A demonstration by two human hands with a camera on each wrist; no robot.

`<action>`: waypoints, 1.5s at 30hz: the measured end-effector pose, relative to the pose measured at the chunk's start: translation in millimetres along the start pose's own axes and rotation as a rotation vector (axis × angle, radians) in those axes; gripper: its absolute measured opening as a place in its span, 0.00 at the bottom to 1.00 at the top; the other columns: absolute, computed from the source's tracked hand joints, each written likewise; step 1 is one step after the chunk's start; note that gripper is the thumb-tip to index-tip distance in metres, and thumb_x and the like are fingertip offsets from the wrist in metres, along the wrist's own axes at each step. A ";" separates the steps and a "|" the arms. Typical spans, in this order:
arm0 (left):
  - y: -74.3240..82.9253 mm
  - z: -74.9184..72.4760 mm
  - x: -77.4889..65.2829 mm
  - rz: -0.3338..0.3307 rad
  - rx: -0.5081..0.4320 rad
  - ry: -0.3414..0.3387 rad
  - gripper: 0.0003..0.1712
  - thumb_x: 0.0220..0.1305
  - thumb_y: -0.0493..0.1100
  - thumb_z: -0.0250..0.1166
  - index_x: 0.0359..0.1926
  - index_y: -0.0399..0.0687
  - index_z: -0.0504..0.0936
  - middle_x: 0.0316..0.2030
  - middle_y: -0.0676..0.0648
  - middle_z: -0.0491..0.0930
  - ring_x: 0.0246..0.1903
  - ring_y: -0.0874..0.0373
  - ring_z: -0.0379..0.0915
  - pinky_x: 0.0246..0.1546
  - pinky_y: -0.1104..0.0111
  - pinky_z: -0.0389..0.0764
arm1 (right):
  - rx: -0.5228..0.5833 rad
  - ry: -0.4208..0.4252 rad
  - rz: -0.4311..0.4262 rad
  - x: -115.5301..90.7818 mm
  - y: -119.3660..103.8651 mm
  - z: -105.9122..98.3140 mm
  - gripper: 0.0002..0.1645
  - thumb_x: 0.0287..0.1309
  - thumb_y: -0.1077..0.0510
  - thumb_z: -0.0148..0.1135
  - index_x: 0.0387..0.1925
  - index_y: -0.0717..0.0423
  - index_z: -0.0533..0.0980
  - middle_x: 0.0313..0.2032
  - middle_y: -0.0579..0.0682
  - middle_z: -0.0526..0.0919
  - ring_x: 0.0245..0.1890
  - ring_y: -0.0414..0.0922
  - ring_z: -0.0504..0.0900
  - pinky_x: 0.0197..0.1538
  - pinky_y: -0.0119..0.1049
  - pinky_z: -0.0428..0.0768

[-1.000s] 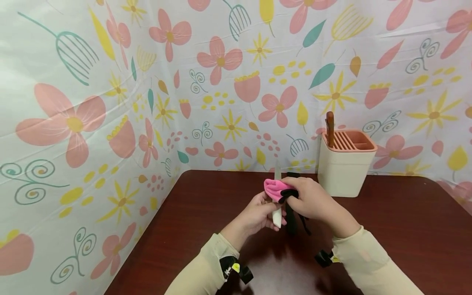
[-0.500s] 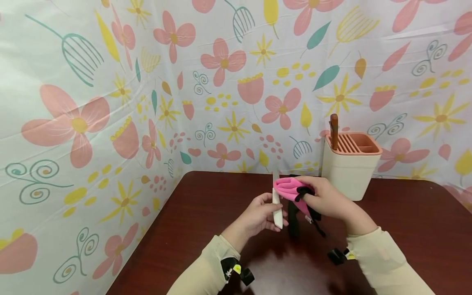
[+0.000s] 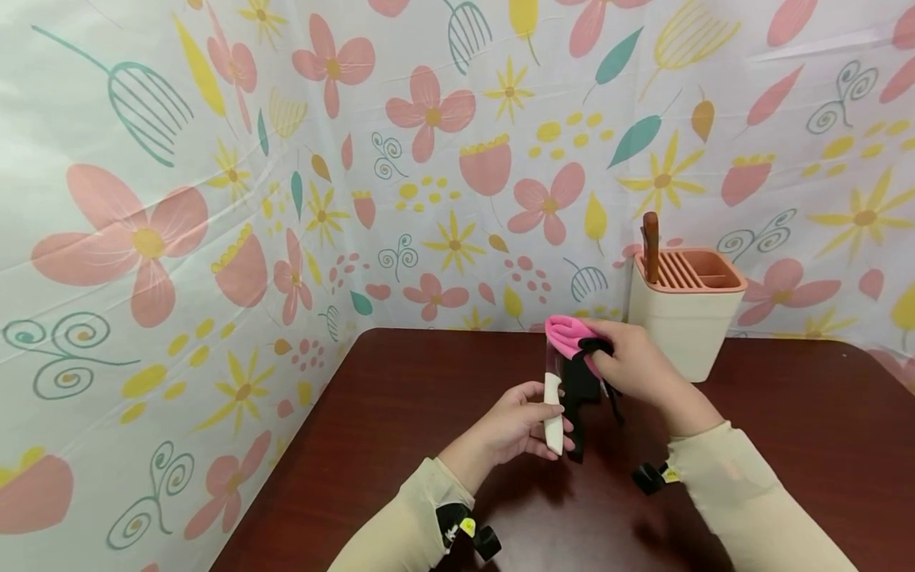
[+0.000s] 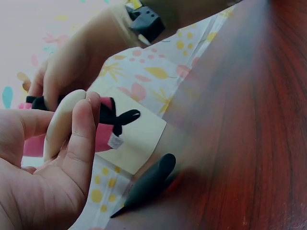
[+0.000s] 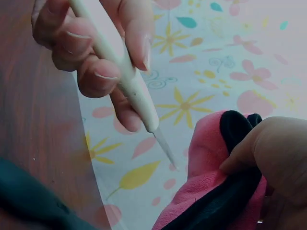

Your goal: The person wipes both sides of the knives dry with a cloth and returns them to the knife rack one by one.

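My left hand (image 3: 525, 425) holds a knife by its white handle (image 3: 554, 413), blade pointing away from me. In the right wrist view its thin blade (image 5: 165, 149) runs up beside the pink cloth (image 5: 204, 143). That folded cloth, edged in black with a black loop, is pinched in my right hand (image 3: 632, 361). From the head it overlaps the far part of the blade. Under the hands a black, broad-bladed knife (image 3: 582, 381) lies on the table, partly covered; its dark handle (image 4: 151, 184) shows in the left wrist view.
A cream knife block (image 3: 675, 334) with an orange slotted top stands at the back right of the dark red table (image 3: 415, 381). One brown wooden handle (image 3: 650, 246) sticks up from it. A flower-printed sheet (image 3: 443, 199) hangs behind and at the left.
My right hand has drawn the cloth away from the knife's handle, rightward and then up toward the blade's far end. The left hand, holding the knife, has shifted slightly right and nearer to me.
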State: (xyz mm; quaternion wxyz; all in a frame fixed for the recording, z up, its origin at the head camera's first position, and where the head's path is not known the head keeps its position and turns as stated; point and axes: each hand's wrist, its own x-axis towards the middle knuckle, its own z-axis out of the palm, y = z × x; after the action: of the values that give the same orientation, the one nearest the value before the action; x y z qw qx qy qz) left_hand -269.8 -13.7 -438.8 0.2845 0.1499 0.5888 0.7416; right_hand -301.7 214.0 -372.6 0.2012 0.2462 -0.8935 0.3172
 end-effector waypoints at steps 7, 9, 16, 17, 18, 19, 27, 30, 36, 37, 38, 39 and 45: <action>-2.1 0.1 0.1 -0.011 -0.012 0.006 0.17 0.73 0.39 0.60 0.59 0.51 0.71 0.33 0.47 0.86 0.27 0.56 0.88 0.25 0.67 0.86 | -0.122 -0.079 -0.045 32.3 -9.4 -3.4 0.30 0.59 0.67 0.56 0.64 0.54 0.79 0.52 0.60 0.88 0.37 0.49 0.80 0.41 0.45 0.76; -2.8 -0.5 0.0 -0.011 -0.016 0.008 0.18 0.73 0.39 0.60 0.61 0.50 0.71 0.33 0.47 0.86 0.27 0.56 0.88 0.25 0.67 0.86 | -0.148 -0.131 -0.034 43.8 -12.2 -1.1 0.32 0.59 0.67 0.53 0.65 0.52 0.78 0.54 0.59 0.87 0.38 0.50 0.81 0.42 0.46 0.76; -3.9 -2.5 -0.4 -0.019 -0.030 0.026 0.17 0.74 0.41 0.60 0.61 0.51 0.72 0.34 0.47 0.86 0.27 0.56 0.88 0.25 0.67 0.87 | -0.243 -0.252 -0.023 68.8 -11.9 25.0 0.33 0.56 0.69 0.54 0.62 0.47 0.80 0.51 0.54 0.88 0.37 0.48 0.79 0.38 0.45 0.75; -4.0 -2.7 -0.2 -0.021 -0.033 0.029 0.18 0.75 0.41 0.59 0.62 0.50 0.71 0.34 0.47 0.86 0.27 0.56 0.88 0.25 0.66 0.87 | -0.245 -0.265 -0.023 69.4 -11.4 29.2 0.33 0.56 0.69 0.54 0.62 0.47 0.81 0.51 0.53 0.88 0.37 0.48 0.79 0.38 0.44 0.75; -4.1 -2.8 0.0 -0.023 -0.036 0.033 0.19 0.75 0.41 0.59 0.63 0.48 0.70 0.34 0.47 0.86 0.28 0.56 0.88 0.26 0.67 0.87 | -0.248 -0.274 -0.024 69.4 -11.0 33.1 0.32 0.56 0.69 0.55 0.60 0.47 0.82 0.49 0.52 0.88 0.37 0.48 0.78 0.39 0.44 0.74; -4.3 -3.1 0.4 -0.028 -0.040 0.038 0.19 0.75 0.40 0.58 0.63 0.47 0.69 0.34 0.47 0.86 0.28 0.56 0.88 0.26 0.66 0.87 | -0.247 -0.282 -0.025 68.8 -10.9 36.6 0.31 0.56 0.69 0.55 0.59 0.47 0.82 0.48 0.52 0.88 0.37 0.47 0.78 0.39 0.43 0.74; -2.0 -3.5 1.1 -0.025 -0.056 0.041 0.14 0.75 0.39 0.58 0.58 0.47 0.70 0.33 0.47 0.86 0.27 0.56 0.88 0.24 0.68 0.86 | -0.242 -0.270 -0.004 60.6 -12.6 46.9 0.34 0.55 0.68 0.55 0.63 0.46 0.80 0.53 0.53 0.87 0.36 0.48 0.77 0.38 0.43 0.74; 0.3 -2.4 1.0 -0.013 -0.056 0.029 0.12 0.74 0.40 0.60 0.55 0.49 0.71 0.33 0.47 0.86 0.27 0.56 0.88 0.24 0.69 0.86 | -0.254 -0.254 -0.018 57.0 -12.2 44.0 0.34 0.55 0.68 0.55 0.63 0.46 0.80 0.53 0.52 0.87 0.36 0.48 0.76 0.37 0.43 0.73; 2.4 0.8 -0.2 -0.007 -0.047 0.011 0.13 0.74 0.39 0.60 0.56 0.49 0.71 0.32 0.47 0.86 0.26 0.56 0.88 0.23 0.69 0.85 | -0.267 -0.235 -0.043 48.3 -13.0 34.1 0.34 0.54 0.70 0.53 0.63 0.50 0.80 0.56 0.54 0.87 0.37 0.47 0.79 0.36 0.43 0.74; 2.7 1.2 -0.5 -0.007 -0.048 0.010 0.13 0.74 0.39 0.60 0.56 0.49 0.71 0.32 0.47 0.86 0.26 0.56 0.88 0.23 0.69 0.85 | -0.270 -0.235 -0.047 47.1 -13.6 33.2 0.34 0.54 0.70 0.52 0.63 0.51 0.80 0.57 0.55 0.86 0.38 0.47 0.80 0.36 0.43 0.75; 3.0 1.4 -0.9 -0.007 -0.047 0.008 0.13 0.74 0.39 0.60 0.56 0.49 0.71 0.32 0.46 0.86 0.26 0.56 0.88 0.23 0.69 0.85 | -0.276 -0.235 -0.052 45.9 -14.2 32.5 0.34 0.54 0.70 0.52 0.63 0.51 0.80 0.58 0.55 0.86 0.38 0.48 0.80 0.36 0.43 0.74; 3.1 1.5 -1.0 -0.008 -0.046 0.005 0.13 0.74 0.39 0.60 0.56 0.49 0.71 0.32 0.46 0.86 0.26 0.56 0.88 0.23 0.69 0.85 | -0.288 -0.232 -0.058 44.7 -14.4 32.2 0.34 0.54 0.70 0.53 0.63 0.52 0.80 0.57 0.55 0.86 0.37 0.47 0.81 0.35 0.43 0.75; 2.7 1.5 -1.2 -0.020 -0.052 -0.002 0.15 0.73 0.39 0.61 0.57 0.46 0.71 0.32 0.46 0.87 0.27 0.56 0.88 0.23 0.69 0.85 | -0.382 -0.217 -0.091 38.5 -15.2 34.9 0.31 0.52 0.69 0.57 0.60 0.54 0.82 0.54 0.55 0.87 0.35 0.49 0.84 0.31 0.42 0.77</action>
State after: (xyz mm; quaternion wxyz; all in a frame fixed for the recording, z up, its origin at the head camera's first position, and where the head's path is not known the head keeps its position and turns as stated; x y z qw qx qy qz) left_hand -268.7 -13.6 -435.6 0.2963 0.1375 0.5704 0.7536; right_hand -330.9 168.4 -370.7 0.1608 0.2765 -0.9417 0.1045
